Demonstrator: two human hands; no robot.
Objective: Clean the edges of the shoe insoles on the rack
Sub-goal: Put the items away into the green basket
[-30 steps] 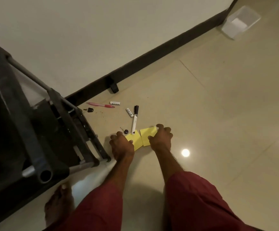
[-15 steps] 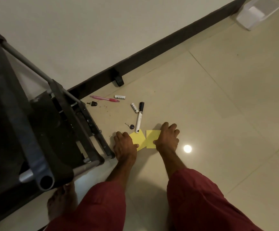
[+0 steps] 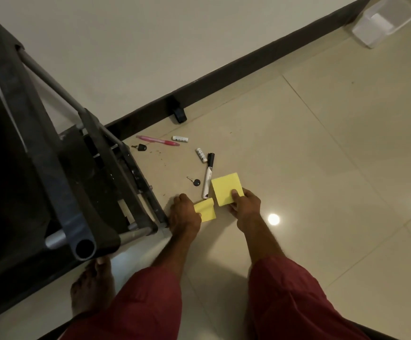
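The left hand [image 3: 185,214] is low in the middle of the frame, close to the lower corner of the dark rack [image 3: 52,168]. Its fingers are curled and it pinches a small yellow sheet [image 3: 205,211], whose upper edge curls over. The right hand [image 3: 245,207], just to the right of it, holds a bigger square yellow sheet [image 3: 225,188] with the thumb pressed on its lower part. The two sheets are close together but seem apart.

The rack fills the left side of the frame, and its shelves are dark. I cannot make out the insoles there.

The sheets look thin, light and soft, so I judge they will bend and fold easily. A pinch near one edge, as now, is enough to carry them. For wiping a narrow edge, it is probably better to fold the sheet over a fingertip. An insole is likely light and flexible too, so one hand should support it by the middle while the other wipes.

On the floor [image 3: 322,143] above the hands lie a marker [image 3: 209,175], a pink pen [image 3: 160,141] and a small key [image 3: 194,182].
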